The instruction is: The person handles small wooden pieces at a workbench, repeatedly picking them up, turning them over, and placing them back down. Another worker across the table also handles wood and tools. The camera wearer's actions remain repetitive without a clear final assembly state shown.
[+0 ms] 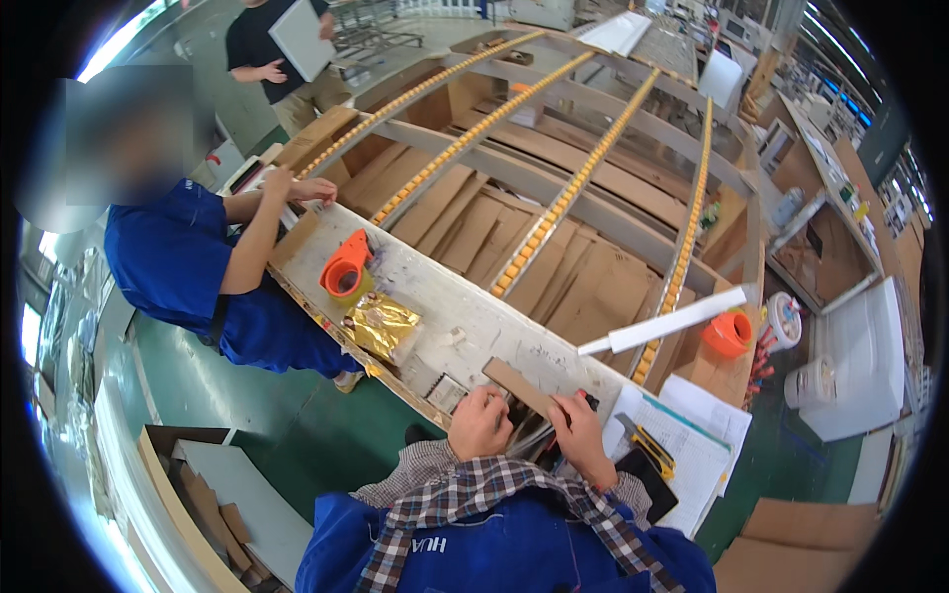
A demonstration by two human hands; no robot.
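Observation:
A narrow strip of brown cardboard [518,385] lies slantwise over the near edge of the bench, just in front of me. My right hand [581,435] is closed on its right end, thumb and fingers pinching it. Beside the strip's lower edge, my left hand [480,423] is curled shut; whatever it holds is hidden from view. Dark items between the two hands are too small to make out. A yellow and black utility knife [647,445] rests on printed papers [682,423] to the right of my right hand. Left of my left hand sits a small printed box [445,393].
On the bench ledge [474,341] are an orange tape dispenser [346,265] and a gold foil packet [382,324]. Yellow roller rails [554,210] span the frame over cardboard sheets. A white bar [664,321] and another orange dispenser [728,334] lie right. A co-worker [168,237] stands left.

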